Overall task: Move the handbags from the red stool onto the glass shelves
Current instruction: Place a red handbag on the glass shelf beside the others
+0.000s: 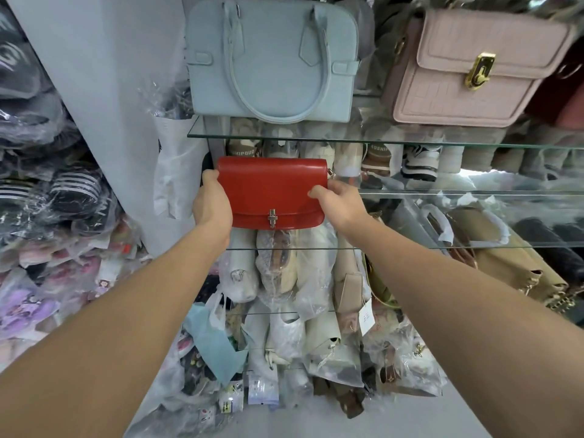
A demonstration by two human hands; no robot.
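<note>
Red and glossy, the flap handbag (275, 188) is held upright in the air in front of the glass shelves, with its silver turn clasp (271, 218) facing the person. The left hand (211, 200) grips its left end, thumb on the front and fingers behind. The right hand (338, 200) grips the right end in the same way. The bag hangs under the upper glass shelf (379, 141), and its lower part covers the front edge of the second glass shelf (474, 192). I cannot tell if its base touches any glass yet; I judge it is not set down.

Several things could go wrong from here. Sneakers (420, 162) already stand along the second shelf, so little depth may be left. A bag pushed in there could rest only on the front edge and tip forward when the hands let go. Glass is smooth, and the glossy base may slide. Whether the bag has a strap I cannot see; if one hangs behind, it may catch on the shelf edge. Above, the handle of the light blue handbag (271, 58) hangs over the upper shelf's edge, beside a pink handbag (467, 74). Lifting the red bag too high could knock it. Below are plastic-wrapped goods (284, 263), where a dropped bag would land.
</note>
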